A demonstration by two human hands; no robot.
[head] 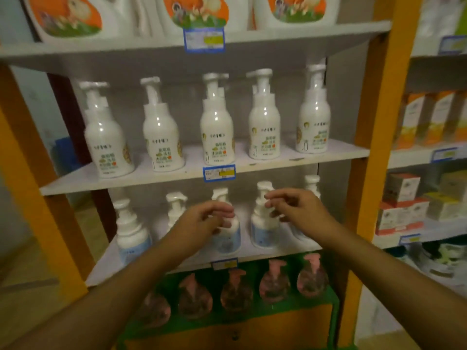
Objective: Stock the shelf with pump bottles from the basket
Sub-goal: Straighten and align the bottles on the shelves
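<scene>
White pump bottles [216,127] stand upright in a row of five on the middle shelf [177,173], orange-and-green labels facing out, pump heads turned various ways. On the shelf below [252,251] stand more white pump bottles with pale blue labels [264,223] — partly hidden, spaced apart. Lower still, a row of pink-pumped bottles [274,281] with dark, rounded bodies sits in a green-edged bay — blurred.

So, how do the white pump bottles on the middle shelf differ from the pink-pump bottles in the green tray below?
The white pump bottles have opaque bodies, white pumps and printed labels. The pink-pump bottles have rounder, darker bodies that look see-through. Both stand upright in a row of five.
</scene>
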